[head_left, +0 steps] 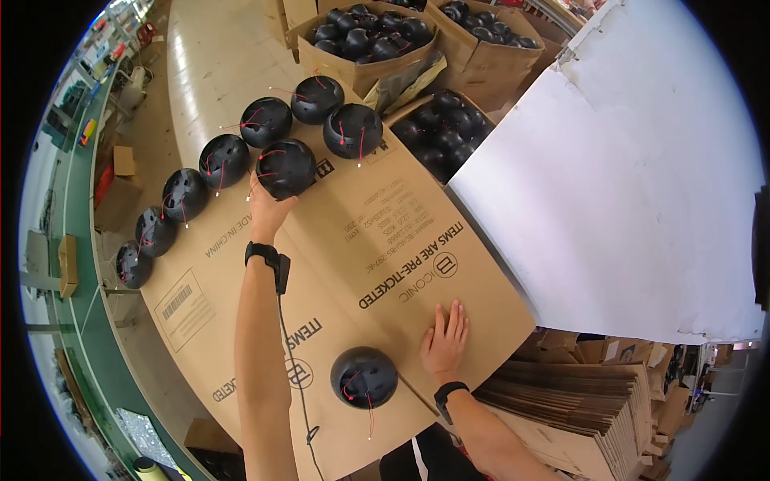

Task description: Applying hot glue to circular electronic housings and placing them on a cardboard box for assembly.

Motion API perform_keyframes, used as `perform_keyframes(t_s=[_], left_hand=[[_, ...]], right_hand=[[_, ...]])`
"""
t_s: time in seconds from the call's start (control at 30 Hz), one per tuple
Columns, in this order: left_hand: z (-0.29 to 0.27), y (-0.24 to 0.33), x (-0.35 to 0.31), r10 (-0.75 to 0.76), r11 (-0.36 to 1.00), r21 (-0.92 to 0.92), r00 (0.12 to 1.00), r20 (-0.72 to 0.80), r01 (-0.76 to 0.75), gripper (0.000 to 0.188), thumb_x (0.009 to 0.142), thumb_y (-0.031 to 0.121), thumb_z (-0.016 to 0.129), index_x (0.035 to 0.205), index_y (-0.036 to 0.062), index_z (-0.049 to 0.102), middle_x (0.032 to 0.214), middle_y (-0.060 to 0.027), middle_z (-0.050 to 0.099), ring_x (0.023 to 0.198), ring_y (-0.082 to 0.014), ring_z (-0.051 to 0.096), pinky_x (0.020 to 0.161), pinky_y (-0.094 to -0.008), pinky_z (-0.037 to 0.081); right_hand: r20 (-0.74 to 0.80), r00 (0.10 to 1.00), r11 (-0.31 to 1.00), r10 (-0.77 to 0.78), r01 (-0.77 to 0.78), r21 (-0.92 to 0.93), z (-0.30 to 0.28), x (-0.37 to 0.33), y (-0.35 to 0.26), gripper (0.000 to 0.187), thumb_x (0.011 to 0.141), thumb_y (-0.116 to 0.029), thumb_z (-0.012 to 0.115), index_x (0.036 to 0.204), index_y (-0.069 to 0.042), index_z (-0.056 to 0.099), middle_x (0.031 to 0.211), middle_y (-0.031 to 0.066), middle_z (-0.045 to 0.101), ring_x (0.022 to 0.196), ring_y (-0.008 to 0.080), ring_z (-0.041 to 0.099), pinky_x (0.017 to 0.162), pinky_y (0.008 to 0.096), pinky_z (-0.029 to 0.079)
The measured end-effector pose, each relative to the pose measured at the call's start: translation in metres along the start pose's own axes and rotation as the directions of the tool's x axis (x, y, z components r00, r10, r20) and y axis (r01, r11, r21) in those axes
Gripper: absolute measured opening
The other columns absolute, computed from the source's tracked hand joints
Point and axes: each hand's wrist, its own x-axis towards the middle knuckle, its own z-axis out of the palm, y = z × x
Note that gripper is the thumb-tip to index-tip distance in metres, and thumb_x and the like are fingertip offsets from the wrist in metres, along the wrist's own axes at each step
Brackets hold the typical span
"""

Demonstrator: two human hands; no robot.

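Note:
My left hand [269,210] reaches far across the cardboard sheet [345,248] and grips the near edge of a black round shell [287,167]. This shell is hollow with cut-outs, and thin red wires hang from it. Several like it stand in a curved row along the far left edge, among them a black shell with red wires [224,160]; another black shell [353,131] sits just right of the held one. My right hand [446,341] lies flat on the sheet, fingers stretched and holding nothing. Left of it, close to me, rests a single black shell [364,377].
Cardboard boxes full of black round parts stand beyond the sheet, one box [365,68] at the far middle. A large white board [618,176] slants along the right. Below it is a stack of folded cardboard [577,401]. A green bench [88,176] runs down the left.

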Motion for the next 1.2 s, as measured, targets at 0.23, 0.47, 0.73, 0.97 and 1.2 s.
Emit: perform_keyframes(t_s=[0.23, 0.47, 0.73, 0.97, 1.2], left_hand=[[-0.032, -0.026, -0.077, -0.018, 0.877, -0.376, 0.802, 0.597, 0.299, 0.074, 0.079, 0.000, 0.071, 0.147, 0.0017, 0.041, 0.150, -0.0178, 0.046, 0.137, -0.0295, 0.047, 0.108, -0.0403, 0.044], [-0.131, 0.024, -0.278, 0.144, 0.982, -0.184, 0.473, 0.869, 0.038, 0.102, 0.067, 0.009, 0.082, 0.154, 0.0033, 0.028, 0.156, -0.0210, 0.035, 0.142, -0.0351, 0.040, 0.112, -0.0434, 0.039], [-0.107, 0.079, -0.351, 0.085, 0.989, -0.144, 0.723, 0.686, 0.020, 0.122, 0.055, 0.031, 0.096, 0.150, -0.0031, 0.028, 0.150, -0.0255, 0.036, 0.136, -0.0429, 0.043, 0.110, -0.0441, 0.042], [-0.088, 0.039, -0.292, 0.055, 0.992, -0.122, 0.928, 0.368, -0.010, 0.125, 0.054, 0.025, 0.098, 0.151, -0.0032, 0.024, 0.149, -0.0231, 0.039, 0.135, -0.0379, 0.046, 0.107, -0.0425, 0.045], [-0.064, -0.025, -0.131, -0.256, 0.937, -0.252, 0.966, -0.031, 0.240, 0.124, 0.062, 0.025, 0.094, 0.152, -0.0068, 0.016, 0.148, -0.0275, 0.036, 0.137, -0.0379, 0.041, 0.114, -0.0442, 0.036]], right_hand=[[-0.006, 1.000, 1.000, -0.015, 0.015, 0.022, 0.003, -0.007, 0.003, 0.056, 0.092, -0.018, 0.048, 0.146, -0.005, 0.044, 0.158, 0.0254, 0.028, 0.147, 0.0425, 0.025, 0.120, 0.0567, 0.019], [-0.033, 0.999, 1.000, -0.007, 0.007, 0.009, -0.002, 0.004, 0.007, 0.055, 0.092, -0.019, 0.048, 0.146, -0.005, 0.045, 0.158, 0.0252, 0.029, 0.147, 0.0422, 0.026, 0.120, 0.0563, 0.019], [-0.024, 1.000, 1.000, -0.009, 0.008, -0.012, 0.003, -0.001, 0.005, 0.057, 0.091, -0.019, 0.049, 0.146, -0.006, 0.044, 0.158, 0.0244, 0.029, 0.147, 0.0410, 0.026, 0.120, 0.0554, 0.020], [-0.022, 1.000, 1.000, 0.001, -0.001, -0.027, -0.003, -0.001, 0.007, 0.058, 0.090, -0.018, 0.050, 0.146, -0.005, 0.044, 0.159, 0.0250, 0.027, 0.147, 0.0410, 0.025, 0.120, 0.0553, 0.019], [-0.017, 1.000, 1.000, 0.004, -0.004, -0.015, -0.003, 0.002, 0.002, 0.057, 0.091, -0.019, 0.049, 0.146, -0.005, 0.045, 0.158, 0.0252, 0.029, 0.147, 0.0419, 0.026, 0.120, 0.0558, 0.021]])
